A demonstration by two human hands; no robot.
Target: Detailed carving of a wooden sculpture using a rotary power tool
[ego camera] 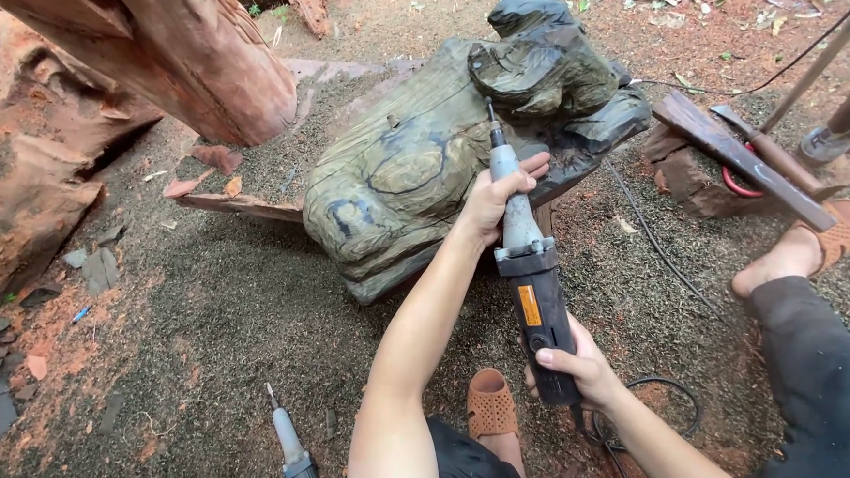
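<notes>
A long grey and black die grinder (pixel 526 253) is held in both my hands. My left hand (pixel 494 199) grips its grey neck near the front. My right hand (pixel 579 367) wraps the black rear body. The thin bit at its tip touches a dark greenish carved wood block (pixel 412 181), just under the rounded dark lump (pixel 540 63) at its top right. The block lies tilted on sawdust-covered ground, with curved lines marked on its face.
A second grinder (pixel 293 454) lies on the ground at lower left. Big reddish logs (pixel 144 60) fill the upper left. Planks, a hammer (pixel 764 148) and a black cable (pixel 658 246) lie at right. My sandalled feet (pixel 492 405) rest near the block.
</notes>
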